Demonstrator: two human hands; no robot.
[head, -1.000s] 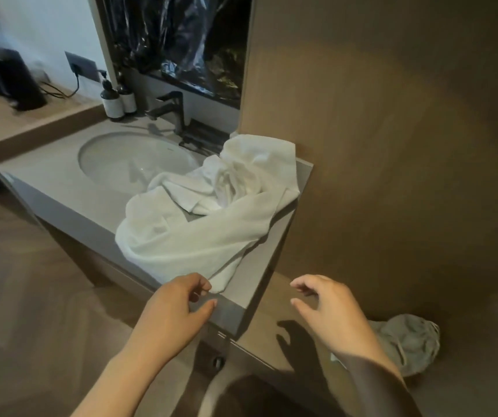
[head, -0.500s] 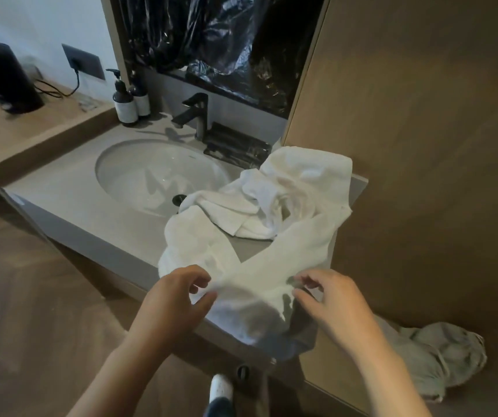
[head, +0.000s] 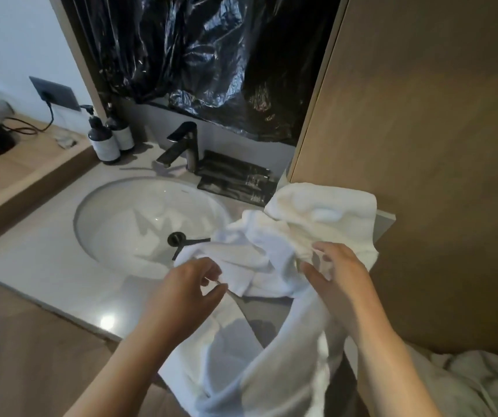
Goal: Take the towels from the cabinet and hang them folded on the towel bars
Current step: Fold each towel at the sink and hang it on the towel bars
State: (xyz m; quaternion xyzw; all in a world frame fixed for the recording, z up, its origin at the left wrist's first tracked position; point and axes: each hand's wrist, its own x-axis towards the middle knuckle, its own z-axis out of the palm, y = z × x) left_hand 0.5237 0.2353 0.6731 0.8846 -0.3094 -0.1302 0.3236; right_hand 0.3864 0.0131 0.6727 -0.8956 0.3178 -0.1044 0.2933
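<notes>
Currently right hand (head: 341,278) pinches towel (head: 317,212) mid-bunch; left hand (head: 184,290) half-curled at edge (hold unclear). Soft, limp: take corners.

Dim warm lt, glare on counter (head: 61,266), edge warp.

White towel (head: 317,215) heaped on counter (head: 46,266), beside sink (head: 115,212) — right hand (head: 341,275) gripping it, left hand (head: 187,290) alongside

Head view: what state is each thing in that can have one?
white towel, unfolded, bunched on the counter, part hanging over its front edge
right hand, grips the towel
left hand, fingers curled at the towel's edge, grip unclear
faucet, off
sink, no water in it
pump bottles, upright
grey cloth, crumpled
</notes>
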